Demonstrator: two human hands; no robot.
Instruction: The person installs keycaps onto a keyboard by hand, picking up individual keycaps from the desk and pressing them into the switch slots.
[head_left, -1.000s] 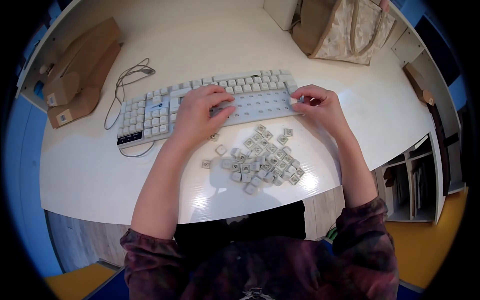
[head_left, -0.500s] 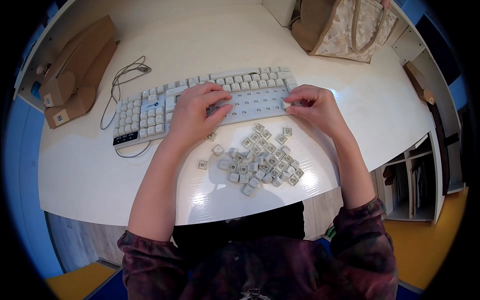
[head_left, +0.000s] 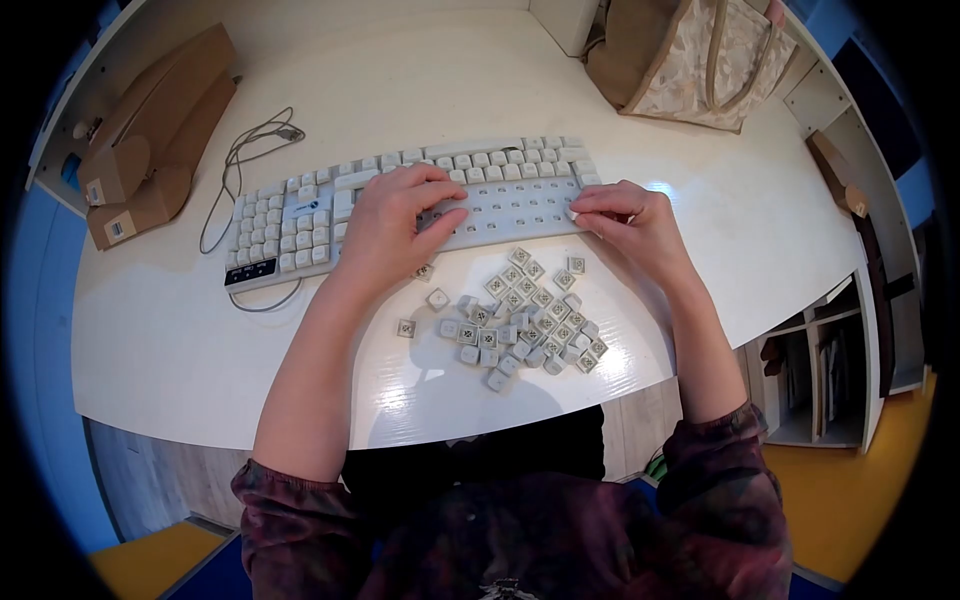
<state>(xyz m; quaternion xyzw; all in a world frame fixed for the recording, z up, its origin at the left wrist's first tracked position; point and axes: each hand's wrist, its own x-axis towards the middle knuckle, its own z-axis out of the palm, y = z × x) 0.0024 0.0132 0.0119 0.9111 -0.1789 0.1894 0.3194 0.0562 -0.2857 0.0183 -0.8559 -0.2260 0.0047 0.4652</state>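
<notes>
A white keyboard lies across the desk, its number pad to the left and its long space bar on the far side. The rows nearest me show bare switches. My left hand rests over the middle of the keyboard, thumb and fingers apart, hiding some keys. At the keyboard's right end, my right hand pinches a small white keycap between thumb and fingers, close to the bare rows. Loose keycaps lie heaped in front of the keyboard, many with their undersides up.
A grey cable curls left of the keyboard. Folded brown cardboard stands at the desk's left edge. A beige patterned bag sits at the back right. Open shelves are below on the right.
My right fingers have shifted slightly and closed more around the keycap at the keyboard's right end. My left hand keeps its place on the keyboard, and the heap is unchanged.
</notes>
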